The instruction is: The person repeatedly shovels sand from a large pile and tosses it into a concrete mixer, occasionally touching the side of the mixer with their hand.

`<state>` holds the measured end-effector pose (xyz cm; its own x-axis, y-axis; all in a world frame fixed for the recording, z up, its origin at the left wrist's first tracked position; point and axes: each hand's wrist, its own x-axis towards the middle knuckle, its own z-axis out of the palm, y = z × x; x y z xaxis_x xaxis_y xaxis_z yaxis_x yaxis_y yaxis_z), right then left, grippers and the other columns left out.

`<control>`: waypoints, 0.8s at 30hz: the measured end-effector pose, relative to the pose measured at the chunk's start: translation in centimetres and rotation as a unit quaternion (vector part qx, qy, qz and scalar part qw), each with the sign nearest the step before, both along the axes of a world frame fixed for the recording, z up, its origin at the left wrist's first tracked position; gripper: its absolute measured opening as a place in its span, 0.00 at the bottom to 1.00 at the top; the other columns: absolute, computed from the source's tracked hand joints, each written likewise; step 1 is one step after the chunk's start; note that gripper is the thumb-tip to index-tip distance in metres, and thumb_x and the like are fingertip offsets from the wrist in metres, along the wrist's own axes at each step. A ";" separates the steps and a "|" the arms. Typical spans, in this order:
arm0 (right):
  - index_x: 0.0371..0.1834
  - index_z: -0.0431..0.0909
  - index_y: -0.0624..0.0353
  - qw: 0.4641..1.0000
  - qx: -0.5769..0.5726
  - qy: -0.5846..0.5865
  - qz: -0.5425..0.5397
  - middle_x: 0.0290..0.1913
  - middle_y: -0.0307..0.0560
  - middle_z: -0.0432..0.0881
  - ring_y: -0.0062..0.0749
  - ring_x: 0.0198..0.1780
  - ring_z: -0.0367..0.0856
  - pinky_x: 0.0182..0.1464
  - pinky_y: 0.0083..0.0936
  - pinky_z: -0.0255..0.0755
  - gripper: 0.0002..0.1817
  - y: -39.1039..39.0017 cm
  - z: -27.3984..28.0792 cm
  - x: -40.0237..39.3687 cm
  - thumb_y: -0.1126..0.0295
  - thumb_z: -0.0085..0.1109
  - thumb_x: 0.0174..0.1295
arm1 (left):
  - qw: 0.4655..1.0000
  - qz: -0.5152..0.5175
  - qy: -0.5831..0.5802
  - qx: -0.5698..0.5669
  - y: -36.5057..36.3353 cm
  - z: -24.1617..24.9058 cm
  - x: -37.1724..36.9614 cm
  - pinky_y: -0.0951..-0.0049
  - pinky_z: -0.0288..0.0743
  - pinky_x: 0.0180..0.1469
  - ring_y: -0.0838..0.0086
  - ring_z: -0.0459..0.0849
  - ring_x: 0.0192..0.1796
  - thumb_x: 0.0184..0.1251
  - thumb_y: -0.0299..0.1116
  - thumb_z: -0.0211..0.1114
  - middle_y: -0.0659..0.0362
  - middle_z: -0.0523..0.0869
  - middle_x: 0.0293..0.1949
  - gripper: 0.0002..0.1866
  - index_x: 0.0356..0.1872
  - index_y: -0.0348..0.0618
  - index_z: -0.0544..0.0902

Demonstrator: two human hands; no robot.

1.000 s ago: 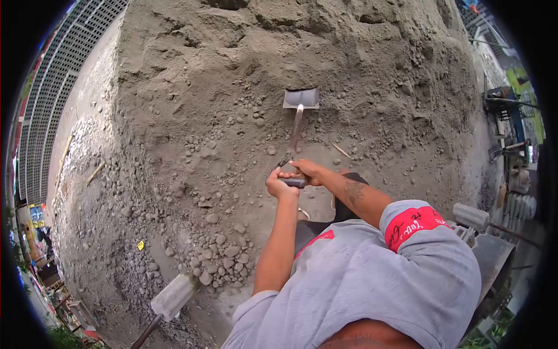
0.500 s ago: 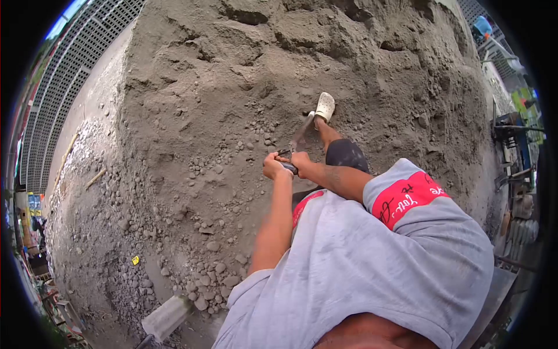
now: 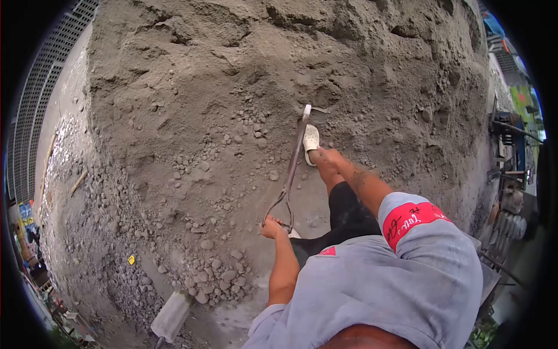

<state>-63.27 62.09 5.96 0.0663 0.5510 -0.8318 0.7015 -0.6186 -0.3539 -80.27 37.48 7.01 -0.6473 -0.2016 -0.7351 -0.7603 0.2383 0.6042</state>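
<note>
My left hand (image 3: 274, 227) is closed round the end grip of a shovel (image 3: 294, 160), below the middle of the view. The shaft runs away from me past a white clog (image 3: 311, 139) on my foot. At the far end, the blade is mostly sunk in the grey-brown soil (image 3: 232, 87), with a pale socket and a thin edge showing. My right hand (image 3: 326, 156) is off the shaft, beside or against my lower leg near the clog. Its fingers are too hidden to read.
Loose stones (image 3: 218, 279) lie in a heap at lower left. Near them stands a dusty spade-like blade (image 3: 172, 317). A yellow scrap (image 3: 131, 260) and a stick (image 3: 78, 182) lie on the gravel. Perforated blocks (image 3: 43, 110) line the left edge; tools and metal parts (image 3: 511, 198) crowd the right.
Both hands were together on the shovel grip. My right hand has left it and moved toward my lower leg. The left hand and grip have come nearer my body, and the blade's end meets the soil.
</note>
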 end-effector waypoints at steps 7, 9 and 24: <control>0.54 0.64 0.79 0.991 -0.025 0.083 -0.104 0.54 0.63 0.70 0.45 0.58 0.67 0.58 0.41 0.58 0.44 5.9 -14.1 -3.8 0.50 0.67 0.45 | 0.995 -0.064 0.018 -0.078 -0.8 -0.5 -1.8 0.74 0.63 0.16 0.74 0.67 0.14 0.50 0.23 0.56 0.59 0.68 0.14 0.05 0.23 0.39 0.68; 0.51 0.67 0.75 0.969 -0.131 0.081 -0.194 0.45 0.59 0.76 0.43 0.47 0.75 0.49 0.40 0.68 0.36 7.4 -17.0 -5.8 0.55 0.66 0.48 | 0.995 -0.035 0.035 -0.081 2.5 4.3 0.0 0.75 0.63 0.16 0.75 0.68 0.14 0.47 0.20 0.56 0.58 0.70 0.15 0.07 0.26 0.38 0.68; 0.31 0.72 0.64 0.859 -0.139 0.254 -0.422 0.21 0.44 0.71 0.30 0.21 0.71 0.22 0.29 0.71 0.05 -1.3 -9.7 -6.2 0.74 0.55 0.53 | 0.983 -0.034 0.056 -0.171 -5.2 15.3 3.1 0.76 0.62 0.11 0.74 0.69 0.11 0.41 0.12 0.53 0.57 0.71 0.17 0.10 0.26 0.35 0.67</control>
